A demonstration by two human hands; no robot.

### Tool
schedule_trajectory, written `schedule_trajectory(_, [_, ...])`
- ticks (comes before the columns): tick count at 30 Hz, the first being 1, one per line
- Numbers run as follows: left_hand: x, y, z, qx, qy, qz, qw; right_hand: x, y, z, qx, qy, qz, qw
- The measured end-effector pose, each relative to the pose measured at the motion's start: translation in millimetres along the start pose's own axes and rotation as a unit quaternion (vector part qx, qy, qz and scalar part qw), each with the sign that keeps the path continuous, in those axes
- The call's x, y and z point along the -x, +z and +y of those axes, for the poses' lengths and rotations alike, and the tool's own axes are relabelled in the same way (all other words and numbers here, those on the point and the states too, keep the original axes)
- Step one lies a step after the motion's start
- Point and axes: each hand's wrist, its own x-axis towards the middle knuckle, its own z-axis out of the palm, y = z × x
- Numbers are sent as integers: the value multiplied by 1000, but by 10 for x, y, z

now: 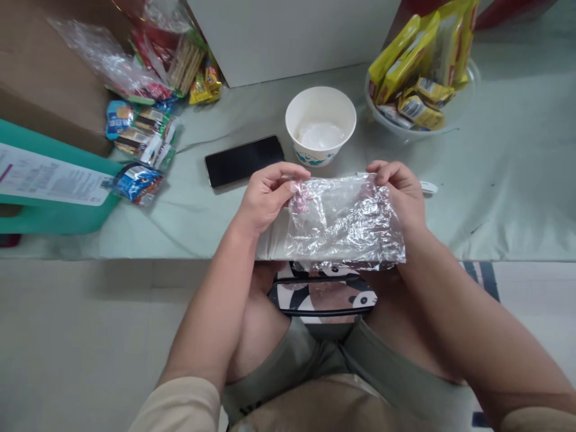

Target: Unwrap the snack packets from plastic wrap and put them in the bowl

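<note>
A clear, crinkled plastic bag (344,222) is stretched between my two hands at the table's front edge. My left hand (272,195) pinches its upper left corner between thumb and fingers, beside a pinkish patch on the film. At the upper right corner, my right hand (398,189) grips the bag with curled fingers. Just behind it stands a white paper bowl (321,123) with a blue-green leaf print and something whitish and translucent inside. To the left of the bowl lies a dark smartphone (244,160), screen up.
A clear bowl (472,99) of yellow snack packets stands at the back right. Several wrapped snacks (144,135) lie at the left, near a cardboard box (49,72) and a green container (58,216). A small white object (429,188) lies beside my right hand.
</note>
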Motion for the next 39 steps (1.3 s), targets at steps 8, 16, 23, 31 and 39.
schedule_trajectory(8, [-32,-71,90,20,-53,-17,998,-34,-38,55,-42,44,-43,997])
schedule_trajectory(16, [-10,-67,80,-7,-33,27,999,99,38,133,-12,113,-63,992])
schedule_trajectory(23, [37,-14,117,125,-187,-150,963,41,20,75,-55,75,-12,996])
schedule_trajectory(31, [28,51,90,142,-205,-116,961,122,93,-100,-16,166,-166,972])
schedule_trajectory(39, [33,31,105,20,-163,-103,981,145,79,-120,10,123,-108,986])
